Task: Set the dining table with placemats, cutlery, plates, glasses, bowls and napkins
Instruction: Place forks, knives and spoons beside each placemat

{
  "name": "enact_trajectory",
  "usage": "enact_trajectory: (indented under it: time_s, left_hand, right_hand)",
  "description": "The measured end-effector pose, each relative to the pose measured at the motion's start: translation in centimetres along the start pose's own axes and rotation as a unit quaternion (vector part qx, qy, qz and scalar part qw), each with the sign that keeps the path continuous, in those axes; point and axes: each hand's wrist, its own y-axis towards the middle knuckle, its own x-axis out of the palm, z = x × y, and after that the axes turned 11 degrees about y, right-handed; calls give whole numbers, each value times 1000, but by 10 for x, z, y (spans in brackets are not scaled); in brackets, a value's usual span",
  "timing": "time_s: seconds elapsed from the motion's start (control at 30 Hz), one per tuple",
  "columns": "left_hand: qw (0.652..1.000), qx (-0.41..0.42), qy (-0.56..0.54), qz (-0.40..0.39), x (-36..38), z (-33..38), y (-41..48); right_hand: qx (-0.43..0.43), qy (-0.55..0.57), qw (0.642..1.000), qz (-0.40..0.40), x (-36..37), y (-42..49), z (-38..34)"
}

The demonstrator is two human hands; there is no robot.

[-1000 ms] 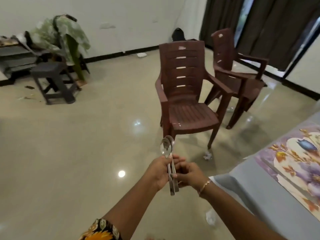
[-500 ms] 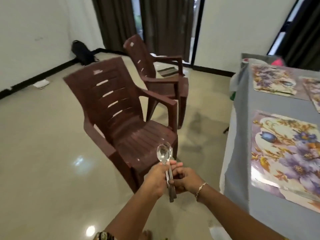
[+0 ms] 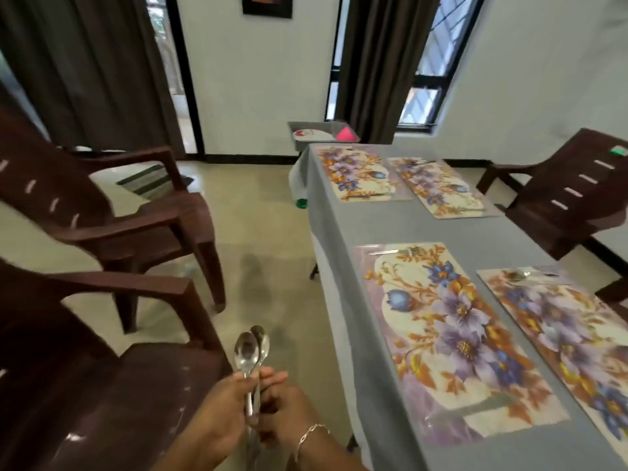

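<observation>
A bunch of steel spoons (image 3: 249,355) stands upright at the bottom centre, bowls up. My left hand (image 3: 221,411) and my right hand (image 3: 285,407) both hold the handles, off the table's left edge. The table (image 3: 343,239), under a grey cloth, carries several floral placemats; the nearest placemat (image 3: 452,338) has a fork (image 3: 406,251) at its far end. The placemat on the right (image 3: 574,338) bears a spoon (image 3: 520,275).
Two brown plastic chairs (image 3: 136,229) stand to the left of the table, the nearer one (image 3: 112,396) close beside my hands. Another brown chair (image 3: 574,195) sits on the table's right side. A grey tray (image 3: 319,132) with a pink object is beyond the far end.
My view has swung right, from the floor and chairs to the table and its placemats. Both hands still hold the spoons the same way.
</observation>
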Motion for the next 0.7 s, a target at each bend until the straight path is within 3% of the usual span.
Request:
enact_trajectory:
  time_s: [0.43,0.7]
  left_hand:
    - [980,-28,137,-140,132,122,173]
    - [917,-109,259,-283,226,123,228]
  right_hand:
    - [-69,101,967,222,-159,98,-90]
    - [-60,153,905,393,-233,91,-78]
